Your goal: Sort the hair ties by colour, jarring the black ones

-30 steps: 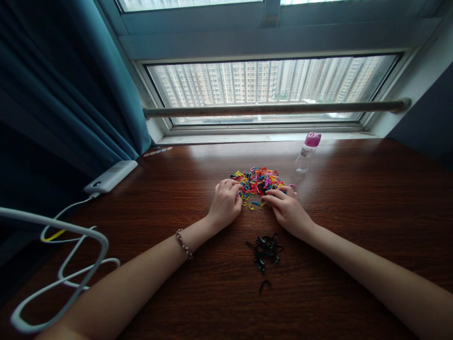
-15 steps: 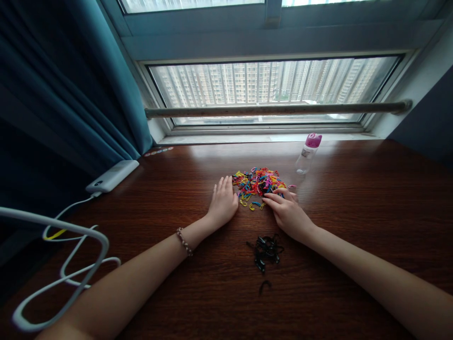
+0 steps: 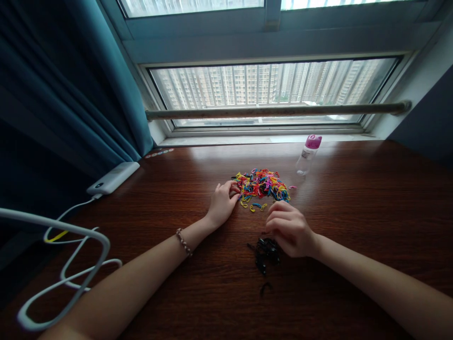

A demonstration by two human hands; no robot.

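Note:
A loose pile of small, multicoloured elastic hair bands (image 3: pixel 262 183) lies in the middle of the wooden table. At its left edge is my left hand (image 3: pixel 222 203), fingers curled with thumb and fingertips close together against the bands; whatever they pinch is hidden. My right hand (image 3: pixel 290 229) is closed in a pinch, apart from the pile and just above a small heap of black elastic bands (image 3: pixel 267 252). Its fingertips face down, and what they hold is too small to make out. A single black band (image 3: pixel 264 287) lies nearer me.
A clear bottle with a pink cap (image 3: pixel 307 155) stands behind the pile to the right. On the left are a white power bank (image 3: pixel 113 178) and a looping white cable (image 3: pixel 102 236). A blue curtain (image 3: pixel 116 94) and a window with a horizontal rail (image 3: pixel 276 112) border the table.
My right hand has left the coloured pile, coming back toward the black heap with its fingers closed. My left hand's fingers, flat before, have curled at the pile's edge.

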